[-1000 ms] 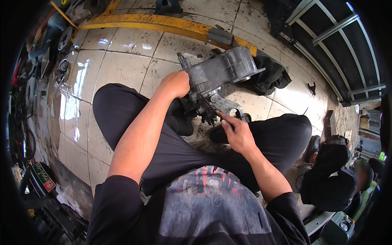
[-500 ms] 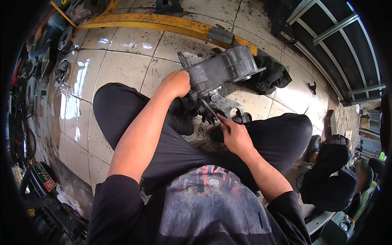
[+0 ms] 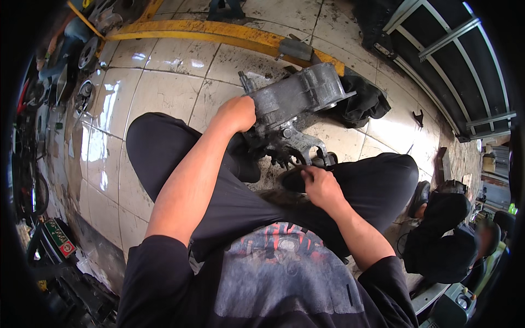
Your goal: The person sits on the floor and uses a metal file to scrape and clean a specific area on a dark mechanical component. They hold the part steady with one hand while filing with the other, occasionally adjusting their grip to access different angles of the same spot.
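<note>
A grey, greasy metal engine casing stands on the floor between my legs, its rounded drum-like part uppermost and brackets lower down. My left hand is closed on the casing's left edge; its fingertips are hidden behind the metal. Below the casing's lower bracket, my right hand is closed round a thin metal tool. Only a short part of that tool shows beyond the fingers, and I cannot make out its exact kind.
A yellow metal beam crosses the floor beyond the casing. Dark cloth lies at the casing's right. Another person sits at the far right. Parts line the left side, and a dark metal-framed panel stands at upper right.
My right hand has drawn back slightly toward me and to the right, taking the thin tool off the bracket area. My left hand stays on the casing.
</note>
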{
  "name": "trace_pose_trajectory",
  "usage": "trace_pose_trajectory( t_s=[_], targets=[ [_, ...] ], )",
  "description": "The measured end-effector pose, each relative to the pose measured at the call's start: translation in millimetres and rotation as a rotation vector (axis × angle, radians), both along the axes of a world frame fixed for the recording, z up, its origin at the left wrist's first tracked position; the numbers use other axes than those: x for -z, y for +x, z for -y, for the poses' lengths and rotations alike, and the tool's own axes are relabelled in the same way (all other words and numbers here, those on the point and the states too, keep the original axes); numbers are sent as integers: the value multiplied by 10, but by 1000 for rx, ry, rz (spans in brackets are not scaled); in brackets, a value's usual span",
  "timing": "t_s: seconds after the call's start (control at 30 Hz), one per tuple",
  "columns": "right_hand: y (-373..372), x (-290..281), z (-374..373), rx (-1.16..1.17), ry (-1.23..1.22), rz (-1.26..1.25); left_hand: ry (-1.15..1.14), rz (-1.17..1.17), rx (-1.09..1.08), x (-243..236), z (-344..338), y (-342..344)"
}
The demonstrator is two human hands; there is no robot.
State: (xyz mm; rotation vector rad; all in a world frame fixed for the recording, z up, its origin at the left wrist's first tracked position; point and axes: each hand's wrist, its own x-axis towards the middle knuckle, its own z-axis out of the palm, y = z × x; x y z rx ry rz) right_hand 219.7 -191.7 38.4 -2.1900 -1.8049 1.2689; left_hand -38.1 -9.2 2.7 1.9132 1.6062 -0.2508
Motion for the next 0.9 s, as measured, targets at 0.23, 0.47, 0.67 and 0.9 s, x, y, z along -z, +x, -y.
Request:
trace_pose_trajectory(
  t_s=[0.23,0.47,0.67,0.9],
  targets=[
    [-119,-291,-43,2,39,-60,-8,-1,3,-41,44,-21],
    [-15,-80,26,-121,123,18,10,-7,18,-58,38,-12],
    [10,6,2,-113,176,11,-11,-12,26,-99,40,9],
    [28,-133,-138,-147,93,16,-20,3,6,-88,37,-1]
  ],
)
